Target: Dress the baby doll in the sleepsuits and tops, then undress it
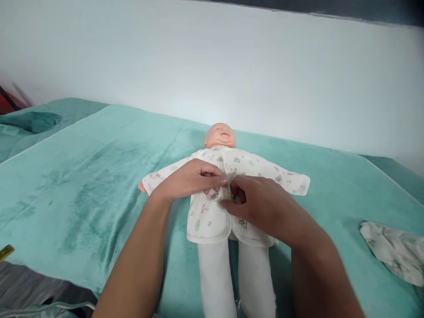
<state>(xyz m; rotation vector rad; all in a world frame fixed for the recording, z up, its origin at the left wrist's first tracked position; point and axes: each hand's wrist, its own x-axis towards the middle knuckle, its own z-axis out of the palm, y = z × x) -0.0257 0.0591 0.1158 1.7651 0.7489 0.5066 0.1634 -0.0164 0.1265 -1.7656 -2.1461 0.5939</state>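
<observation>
A baby doll [220, 134] lies on its back, its head toward the wall. It wears a white baby jacket [208, 221] printed with small animals, its two front panels meeting along the middle. My left hand [195, 179] is closed on the front edge at chest height, thumb and fingers pinched together. Just right of it, my right hand [256, 198] is curled with its fingertips at the same opening, gripping the fabric there. The exact spot between my fingertips is hidden. Below the hem, the doll's white legs [217, 278] stretch toward me.
A green plush cover [82, 176] spreads under the doll, up to a white wall [212, 66]. Crumpled printed cloth [397, 251] lies at the right. At the left edge are a yellow tape-like strip [6, 252] and a pale cable [59, 304] near the front.
</observation>
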